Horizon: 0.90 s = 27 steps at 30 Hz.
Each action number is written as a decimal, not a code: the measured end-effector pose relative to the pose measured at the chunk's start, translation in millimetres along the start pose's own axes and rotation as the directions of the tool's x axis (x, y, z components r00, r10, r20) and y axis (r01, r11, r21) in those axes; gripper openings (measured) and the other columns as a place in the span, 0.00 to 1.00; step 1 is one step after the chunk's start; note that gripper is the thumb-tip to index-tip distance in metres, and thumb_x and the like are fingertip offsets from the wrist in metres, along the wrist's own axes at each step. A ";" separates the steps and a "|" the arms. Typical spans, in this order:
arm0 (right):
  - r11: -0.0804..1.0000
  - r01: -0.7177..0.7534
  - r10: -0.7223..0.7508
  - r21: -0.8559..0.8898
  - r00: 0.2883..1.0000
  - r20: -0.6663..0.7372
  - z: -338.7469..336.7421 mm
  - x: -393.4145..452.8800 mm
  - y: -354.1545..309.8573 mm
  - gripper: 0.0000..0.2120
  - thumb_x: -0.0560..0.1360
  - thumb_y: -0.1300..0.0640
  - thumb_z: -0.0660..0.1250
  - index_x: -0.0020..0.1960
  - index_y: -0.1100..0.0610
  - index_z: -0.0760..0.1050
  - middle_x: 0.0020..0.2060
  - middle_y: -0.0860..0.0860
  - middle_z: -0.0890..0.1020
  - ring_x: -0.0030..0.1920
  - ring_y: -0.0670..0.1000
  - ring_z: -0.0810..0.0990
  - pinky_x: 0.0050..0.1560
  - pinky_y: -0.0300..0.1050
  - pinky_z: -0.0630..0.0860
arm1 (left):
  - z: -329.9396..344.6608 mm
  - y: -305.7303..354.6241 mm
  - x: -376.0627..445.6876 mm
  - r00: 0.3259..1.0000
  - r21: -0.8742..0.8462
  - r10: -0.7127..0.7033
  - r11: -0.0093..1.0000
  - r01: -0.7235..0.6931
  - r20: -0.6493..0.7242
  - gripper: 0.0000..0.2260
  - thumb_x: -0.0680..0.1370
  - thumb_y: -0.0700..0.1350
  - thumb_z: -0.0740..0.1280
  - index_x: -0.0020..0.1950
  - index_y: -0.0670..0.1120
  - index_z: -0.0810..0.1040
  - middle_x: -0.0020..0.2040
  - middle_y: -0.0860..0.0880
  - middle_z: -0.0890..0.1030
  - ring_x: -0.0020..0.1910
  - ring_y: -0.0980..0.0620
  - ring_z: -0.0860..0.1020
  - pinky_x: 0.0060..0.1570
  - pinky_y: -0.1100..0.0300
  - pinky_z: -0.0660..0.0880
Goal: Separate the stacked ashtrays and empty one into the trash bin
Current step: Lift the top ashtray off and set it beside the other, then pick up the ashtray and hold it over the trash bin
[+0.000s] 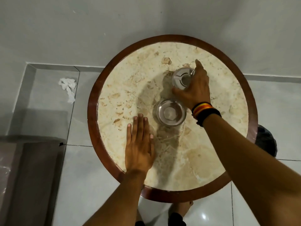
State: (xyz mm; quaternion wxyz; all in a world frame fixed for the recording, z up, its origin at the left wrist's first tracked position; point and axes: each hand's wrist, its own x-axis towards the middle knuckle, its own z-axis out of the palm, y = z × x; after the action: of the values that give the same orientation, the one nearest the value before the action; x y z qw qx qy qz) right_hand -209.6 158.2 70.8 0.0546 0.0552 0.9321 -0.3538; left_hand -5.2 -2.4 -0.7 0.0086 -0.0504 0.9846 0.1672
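Two metal ashtrays stand apart on a round marble table (130,79) with a dark wooden rim. The near ashtray (169,113) is a shiny open bowl at the table's middle, with nothing touching it. The far ashtray (181,79) has a slotted lid; my right hand (194,88) wraps its right side, thumb in front and index finger behind. My left hand (140,144) lies flat on the tabletop, fingers together, just left of the near ashtray. A dark trash bin (267,141) peeks out past the table's right edge.
A crumpled white tissue (68,87) lies on the grey tiled floor to the left, near the wall. A brown seat or cushion (29,176) fills the lower left. My feet (182,209) show beneath the table's near edge.
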 end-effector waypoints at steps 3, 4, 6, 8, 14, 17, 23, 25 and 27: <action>0.999 -0.023 0.024 -0.041 0.999 0.033 8.5 21.1 9.2 0.53 0.66 0.47 0.78 0.81 0.56 0.51 0.74 0.57 0.65 0.74 0.59 0.64 0.73 0.56 0.67 | -2.1 -0.4 0.1 0.999 -0.053 0.052 0.997 -0.052 -0.014 0.27 0.88 0.49 0.47 0.86 0.40 0.57 0.88 0.41 0.56 0.88 0.44 0.52 0.87 0.42 0.53; 0.999 -0.025 0.026 -0.041 0.999 0.035 10.1 23.3 12.1 0.52 0.66 0.46 0.78 0.81 0.56 0.52 0.74 0.57 0.65 0.74 0.59 0.64 0.74 0.55 0.66 | -2.7 -0.2 0.6 0.998 -0.057 0.060 0.997 -0.060 -0.018 0.27 0.87 0.49 0.48 0.85 0.40 0.57 0.88 0.41 0.57 0.88 0.45 0.52 0.87 0.42 0.52; 0.999 -0.037 0.038 -0.022 0.999 0.031 13.0 24.5 16.3 0.52 0.67 0.45 0.78 0.81 0.56 0.53 0.75 0.56 0.65 0.75 0.58 0.64 0.75 0.54 0.65 | -2.8 -0.2 1.0 0.998 -0.054 0.065 0.996 -0.065 -0.017 0.27 0.87 0.49 0.49 0.85 0.39 0.57 0.88 0.41 0.57 0.88 0.44 0.52 0.87 0.43 0.51; 0.998 -0.056 0.055 0.011 0.998 0.037 13.3 21.4 18.9 0.52 0.66 0.44 0.78 0.80 0.57 0.54 0.76 0.56 0.64 0.75 0.58 0.64 0.75 0.55 0.64 | -1.3 -0.6 0.1 0.998 -0.038 0.067 0.997 -0.067 -0.010 0.27 0.87 0.49 0.49 0.85 0.39 0.57 0.87 0.41 0.57 0.88 0.44 0.53 0.87 0.43 0.52; 0.989 0.133 -0.139 -0.066 0.986 -0.096 -7.3 -72.7 21.3 0.24 0.77 0.48 0.70 0.70 0.52 0.72 0.61 0.53 0.75 0.60 0.52 0.75 0.60 0.53 0.77 | 3.2 -1.3 0.4 0.998 0.020 0.040 0.999 -0.040 0.038 0.28 0.87 0.50 0.47 0.87 0.42 0.53 0.88 0.43 0.53 0.88 0.45 0.51 0.86 0.43 0.53; 0.986 0.146 -0.143 -0.086 0.989 0.037 -1.3 -129.2 28.4 0.17 0.80 0.49 0.67 0.68 0.48 0.75 0.45 0.45 0.79 0.40 0.46 0.77 0.42 0.44 0.79 | 0.5 1.0 -1.0 0.997 0.017 0.046 0.999 -0.047 0.058 0.28 0.87 0.50 0.46 0.87 0.42 0.52 0.89 0.44 0.53 0.88 0.45 0.51 0.86 0.42 0.54; 0.940 0.278 -0.265 -0.196 0.960 0.087 26.9 -140.5 51.1 0.11 0.77 0.56 0.69 0.59 0.48 0.80 0.44 0.49 0.85 0.37 0.53 0.83 0.32 0.47 0.79 | -3.7 -0.1 -0.5 0.984 0.046 0.142 0.988 -0.148 0.111 0.28 0.87 0.50 0.49 0.87 0.43 0.51 0.89 0.45 0.53 0.88 0.46 0.49 0.86 0.40 0.55; 0.929 0.302 -0.296 -0.213 0.953 0.061 22.2 -140.1 57.1 0.12 0.76 0.59 0.70 0.58 0.50 0.81 0.45 0.51 0.85 0.38 0.55 0.83 0.32 0.50 0.80 | -3.6 1.0 0.1 0.977 0.052 0.164 0.984 -0.172 0.138 0.29 0.87 0.51 0.48 0.87 0.45 0.49 0.89 0.45 0.51 0.88 0.46 0.48 0.87 0.41 0.53; 0.921 0.314 -0.318 -0.231 0.948 0.024 11.7 -142.4 64.4 0.12 0.76 0.61 0.69 0.58 0.51 0.81 0.45 0.52 0.85 0.39 0.56 0.83 0.32 0.51 0.80 | -4.5 0.2 1.3 0.972 0.066 0.180 0.979 -0.191 0.149 0.28 0.87 0.51 0.47 0.87 0.45 0.49 0.89 0.46 0.51 0.88 0.46 0.48 0.87 0.42 0.51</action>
State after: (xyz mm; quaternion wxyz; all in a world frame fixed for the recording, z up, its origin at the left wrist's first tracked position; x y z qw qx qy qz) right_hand -59.1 189.1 40.1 -0.0035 -0.1001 0.9641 -0.2461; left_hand -6.5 -3.8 3.5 0.0653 0.0543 0.9878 0.1309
